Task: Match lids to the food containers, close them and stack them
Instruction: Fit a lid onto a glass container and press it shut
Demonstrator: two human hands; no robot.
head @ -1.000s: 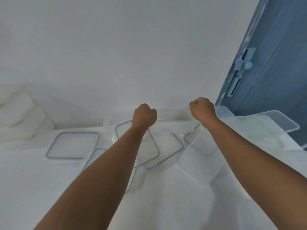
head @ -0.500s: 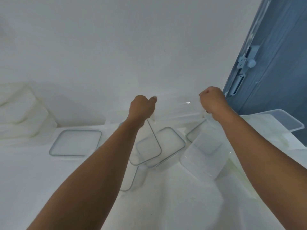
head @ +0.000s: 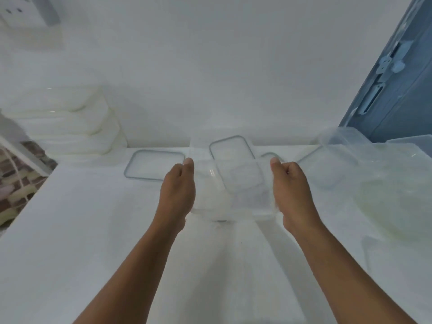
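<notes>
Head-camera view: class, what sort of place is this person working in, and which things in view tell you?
Probably a room in a home, perhaps a bedroom: folded white bedding stacked by the plain wall, a blue door with a metal latch, and a white-covered surface strewn with clear lids.

The left hand and right hand grip a clear container between them, one on each side wall. A grey-rimmed lid lies flat just beyond the left hand; a second clear container sits beyond the right hand
</notes>
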